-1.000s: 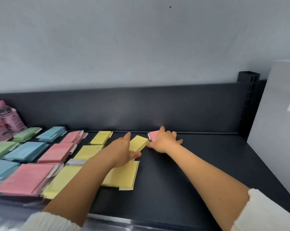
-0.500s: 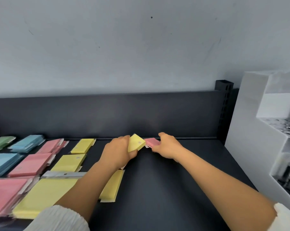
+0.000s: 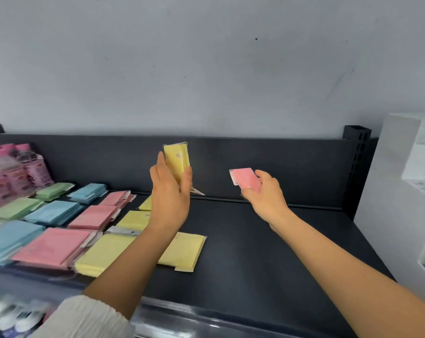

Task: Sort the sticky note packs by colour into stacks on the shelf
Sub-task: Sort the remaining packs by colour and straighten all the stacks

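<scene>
My left hand (image 3: 170, 191) holds a small yellow sticky note pack (image 3: 176, 160) upright above the dark shelf (image 3: 267, 252). My right hand (image 3: 265, 193) grips a small pink pack (image 3: 246, 178), also raised off the shelf. On the left of the shelf lie rows of packs by colour: green stacks (image 3: 16, 208), blue stacks (image 3: 54, 212), pink stacks (image 3: 52, 247) and yellow stacks (image 3: 104, 253). One large yellow pack (image 3: 184, 251) lies apart, just right of my left forearm.
Pink bottles in plastic wrap (image 3: 13, 174) stand at the far left back. A white display unit (image 3: 401, 196) borders the shelf on the right. The shelf's dark back panel (image 3: 292, 164) runs behind everything, and its front edge (image 3: 206, 318) lies near me.
Both hands have lifted off the shelf surface, each carrying its pack upward: the yellow one in the left, the pink one in the right. The hands have moved apart.
</scene>
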`<action>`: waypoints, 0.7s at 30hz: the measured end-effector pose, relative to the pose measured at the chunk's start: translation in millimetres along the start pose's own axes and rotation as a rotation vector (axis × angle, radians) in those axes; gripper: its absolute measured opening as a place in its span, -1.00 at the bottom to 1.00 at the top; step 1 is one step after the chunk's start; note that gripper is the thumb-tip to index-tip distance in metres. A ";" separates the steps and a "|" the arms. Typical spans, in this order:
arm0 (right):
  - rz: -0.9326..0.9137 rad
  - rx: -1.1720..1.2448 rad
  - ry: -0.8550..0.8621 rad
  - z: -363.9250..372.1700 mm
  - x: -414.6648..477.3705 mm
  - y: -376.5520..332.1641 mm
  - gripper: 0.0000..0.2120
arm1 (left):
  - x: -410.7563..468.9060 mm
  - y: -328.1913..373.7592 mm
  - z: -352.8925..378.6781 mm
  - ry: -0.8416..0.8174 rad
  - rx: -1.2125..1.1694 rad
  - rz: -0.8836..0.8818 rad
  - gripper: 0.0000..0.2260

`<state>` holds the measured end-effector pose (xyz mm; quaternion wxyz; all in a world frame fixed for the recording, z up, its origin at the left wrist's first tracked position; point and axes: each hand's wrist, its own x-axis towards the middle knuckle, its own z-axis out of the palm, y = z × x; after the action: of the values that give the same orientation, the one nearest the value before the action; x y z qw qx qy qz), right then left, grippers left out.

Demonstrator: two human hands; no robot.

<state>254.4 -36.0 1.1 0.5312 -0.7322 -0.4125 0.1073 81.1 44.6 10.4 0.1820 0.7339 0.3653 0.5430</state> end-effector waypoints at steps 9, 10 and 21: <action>-0.188 0.067 -0.070 41.7 -22.7 -40.6 -0.60 | -1.4 -26.5 -60.0 -0.034 0.150 -0.069 -0.46; -0.200 0.058 -0.075 46.4 -24.8 -43.2 -0.59 | -2.3 -31.4 -65.8 -0.034 0.166 -0.083 -0.45; -0.162 -0.015 -0.092 129.5 -52.9 -74.0 -0.46 | -0.9 -103.5 -166.0 0.010 0.269 -0.063 -0.41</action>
<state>107.3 22.4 -3.1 0.5132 -0.6946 -0.4952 0.0947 -108.4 91.5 -1.8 0.0972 0.7373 0.4584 0.4867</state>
